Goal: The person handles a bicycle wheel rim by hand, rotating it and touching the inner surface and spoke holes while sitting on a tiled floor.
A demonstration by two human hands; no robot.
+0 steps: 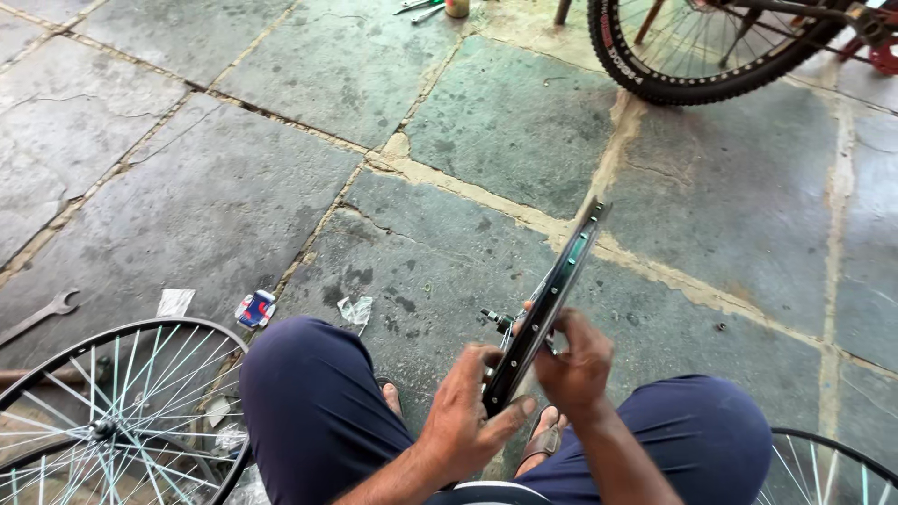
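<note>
both hands on bare wheel rim [552, 290], edge-on, long axis running up-right from knees. left hand [468, 411] clamps near edge, right hand [575, 365] pinches beside hub axle [496, 319].

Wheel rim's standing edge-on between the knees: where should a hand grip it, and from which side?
Grip the wheel rim on its near, lower arc, one hand per side, as the left hand and right hand do. It is thin and edge-on, so its flanks are the surfaces to press; the axle juts left, so stay below it.

Left hand [468, 411] and right hand [575, 365] held close together between 2 bent knees [313, 374], fingers curled in a grip.
</note>
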